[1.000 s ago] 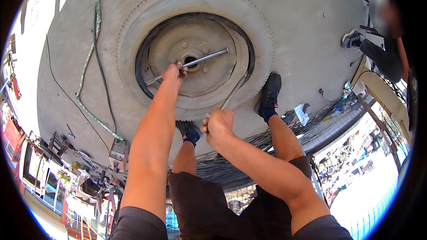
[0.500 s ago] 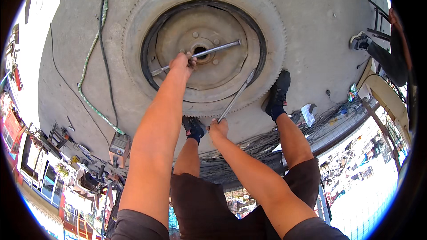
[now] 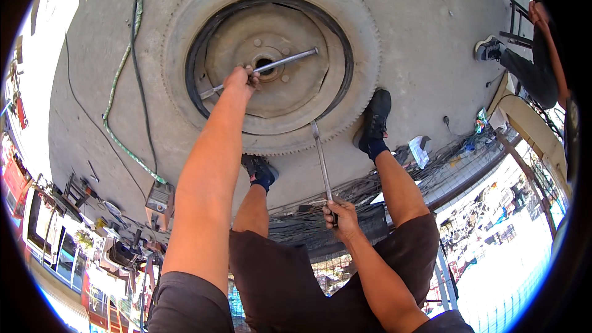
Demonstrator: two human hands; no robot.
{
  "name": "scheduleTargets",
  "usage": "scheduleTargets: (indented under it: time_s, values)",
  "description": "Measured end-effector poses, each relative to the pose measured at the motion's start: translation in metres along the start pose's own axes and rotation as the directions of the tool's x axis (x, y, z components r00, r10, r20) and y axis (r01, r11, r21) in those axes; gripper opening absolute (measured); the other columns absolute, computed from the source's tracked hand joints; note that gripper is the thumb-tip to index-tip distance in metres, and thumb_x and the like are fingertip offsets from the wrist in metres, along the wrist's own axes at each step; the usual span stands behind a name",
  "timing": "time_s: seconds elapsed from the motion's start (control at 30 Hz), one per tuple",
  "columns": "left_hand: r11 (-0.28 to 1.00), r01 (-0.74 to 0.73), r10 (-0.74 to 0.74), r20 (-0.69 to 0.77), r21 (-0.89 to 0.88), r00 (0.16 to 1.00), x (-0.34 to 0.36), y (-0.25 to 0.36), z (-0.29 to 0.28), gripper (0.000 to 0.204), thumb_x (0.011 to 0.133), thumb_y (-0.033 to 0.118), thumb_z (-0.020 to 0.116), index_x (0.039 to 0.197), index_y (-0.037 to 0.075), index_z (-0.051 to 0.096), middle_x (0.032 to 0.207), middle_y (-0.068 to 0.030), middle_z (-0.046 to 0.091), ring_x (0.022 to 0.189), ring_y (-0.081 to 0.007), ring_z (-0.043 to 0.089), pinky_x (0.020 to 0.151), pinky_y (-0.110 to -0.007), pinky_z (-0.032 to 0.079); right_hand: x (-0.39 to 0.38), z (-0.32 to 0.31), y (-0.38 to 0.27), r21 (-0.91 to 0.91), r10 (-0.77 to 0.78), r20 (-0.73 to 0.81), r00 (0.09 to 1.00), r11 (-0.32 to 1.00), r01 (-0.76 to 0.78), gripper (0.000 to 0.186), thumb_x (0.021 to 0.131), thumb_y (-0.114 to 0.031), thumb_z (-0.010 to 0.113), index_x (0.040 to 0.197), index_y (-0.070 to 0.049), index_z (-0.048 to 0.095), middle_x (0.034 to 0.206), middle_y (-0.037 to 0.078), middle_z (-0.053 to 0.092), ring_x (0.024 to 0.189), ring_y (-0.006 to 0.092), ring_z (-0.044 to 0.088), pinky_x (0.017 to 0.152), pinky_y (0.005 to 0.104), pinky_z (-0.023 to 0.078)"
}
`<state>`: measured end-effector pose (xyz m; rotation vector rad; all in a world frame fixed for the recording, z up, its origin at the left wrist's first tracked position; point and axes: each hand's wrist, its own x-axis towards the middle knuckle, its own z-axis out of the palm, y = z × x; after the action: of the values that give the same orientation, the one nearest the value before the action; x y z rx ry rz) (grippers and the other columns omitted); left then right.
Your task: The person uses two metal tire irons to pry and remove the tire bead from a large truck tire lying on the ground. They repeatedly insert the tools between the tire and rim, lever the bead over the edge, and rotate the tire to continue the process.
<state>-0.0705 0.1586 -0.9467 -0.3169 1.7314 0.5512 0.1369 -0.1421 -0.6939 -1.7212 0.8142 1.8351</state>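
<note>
A dusty tyre (image 3: 368, 49) lies flat on the ground around a wheel rim (image 3: 296, 95); a black edge shows between them along most of the ring. Over the rim, my left hand (image 3: 242, 79) is closed round a steel tyre lever (image 3: 287, 60). That lever lies slantwise across the hub hole, its flattened end near the rim's left edge. Closer to my body, my right hand (image 3: 342, 219) grips a second tyre lever (image 3: 324, 163) by its near end. Its flat tip points away from me, over the tyre's near sidewall between my two shoes.
My shoes (image 3: 377, 114) stand at the tyre's near edge. A green hose (image 3: 117, 86) and dark cables run along the left to a metal box (image 3: 160, 200). Behind my feet is a pile of dark strips (image 3: 290, 225). Another person's leg (image 3: 527, 77) is at the right.
My right hand has drawn back toward my body with its lever. The lever's tip has left the rim's edge and is now over the sidewall. My left hand keeps its grip.
</note>
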Motion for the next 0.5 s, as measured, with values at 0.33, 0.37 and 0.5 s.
scheduleTargets:
  time_s: [0.33,0.37,0.5]
  values:
    - [0.996,0.04,-0.042,0.029,0.076,0.999,0.006,0.0,-0.001,0.029,0.087,-0.003,0.05,0.115,0.004,0.051,0.083,-0.0117,0.059,0.056,-0.019,0.056,0.043,-0.027,0.042,0.063,-0.08,-0.035,-0.192,-0.196,-0.223,0.955,0.969,0.154,0.017,0.073,-0.005,0.072,0.085,0.005,0.065,0.066,0.008,0.061,0.043,0.0071,0.043,0.035,0.0192,0.028]
    - [0.998,0.014,-0.015,0.016,0.063,1.0,0.005,-0.001,0.001,0.029,0.087,-0.003,0.05,0.115,0.005,0.051,0.083,-0.0115,0.059,0.055,-0.0189,0.056,0.043,-0.027,0.042,0.069,-0.087,-0.04,-0.177,-0.194,-0.237,0.952,0.972,0.154,0.015,0.072,-0.004,0.072,0.081,0.005,0.065,0.066,0.009,0.061,0.042,0.0072,0.043,0.035,0.0193,0.028]
    - [0.999,-0.013,0.012,0.007,0.038,1.0,0.002,-0.008,-0.004,0.022,0.088,-0.003,0.05,0.109,0.003,0.052,0.082,-0.0108,0.058,0.054,-0.0187,0.054,0.042,-0.027,0.041,0.088,-0.098,-0.035,-0.168,-0.139,-0.24,0.961,0.981,0.1,0.016,0.071,-0.005,0.074,0.079,0.005,0.064,0.064,0.009,0.06,0.041,0.008,0.042,0.034,0.0201,0.026]
